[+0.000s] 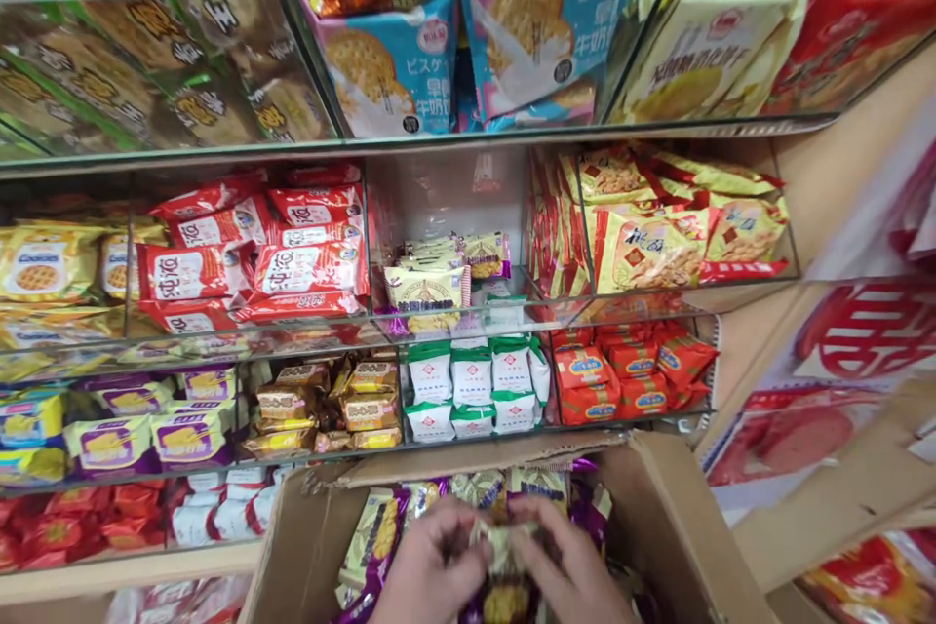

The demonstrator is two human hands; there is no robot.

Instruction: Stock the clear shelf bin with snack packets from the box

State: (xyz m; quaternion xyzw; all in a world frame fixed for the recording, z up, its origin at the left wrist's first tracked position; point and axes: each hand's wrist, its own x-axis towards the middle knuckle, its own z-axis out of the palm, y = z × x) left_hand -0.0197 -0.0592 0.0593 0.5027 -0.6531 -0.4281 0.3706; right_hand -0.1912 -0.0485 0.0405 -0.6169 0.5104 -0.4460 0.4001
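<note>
Both of my hands are over an open cardboard box [673, 517] filled with cream-and-purple snack packets [370, 536]. Between them is one cream-and-purple snack packet [504, 551], with a yellow-brown biscuit printed on its lower part. The fingers of my left hand [439, 556] are closed on its left side, and those of my right hand [560, 561] pinch its right side. Blur hides the exact fingertip contact. Above the box, a shelf compartment holds a small pile of matching packets [428, 292] at its left.
Glass shelves with dividers rise behind the box. Red packets [311, 268] sit left of the pile and yellow-red packets [658, 244] right of it. White-and-green packets [472, 375] stand just below. A glass shelf edge [468, 322] runs across in front. A wooden side panel [826, 175] stands right.
</note>
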